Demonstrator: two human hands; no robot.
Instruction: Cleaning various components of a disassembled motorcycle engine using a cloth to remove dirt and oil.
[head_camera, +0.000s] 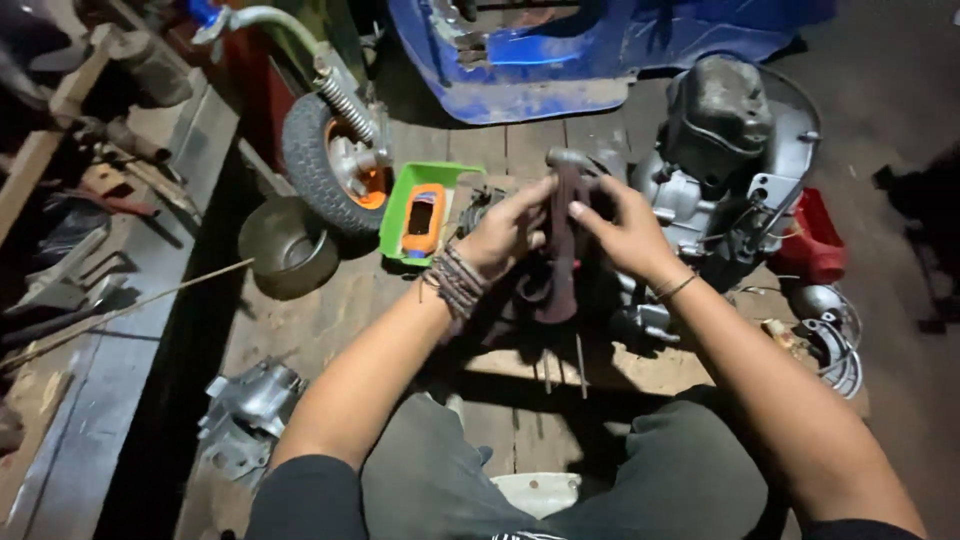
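My left hand (503, 235) and my right hand (625, 235) both grip a dark reddish-brown rag (562, 270) that hangs between them, wrapped about a curved grey metal part (570, 158) at its top. The hands are held over a grey scooter engine (715, 150) that rests on a wooden floor. My left wrist carries several braided bands, my right wrist a thin bracelet. What lies under the rag is hidden.
A small tyre with an orange hub and a spring (325, 160) stands at the left. Beside it are a green tray holding an orange device (425, 210) and a metal bowl (285, 245). Blue scooter bodywork (580, 50) lies behind, a red container (815, 235) at the right.
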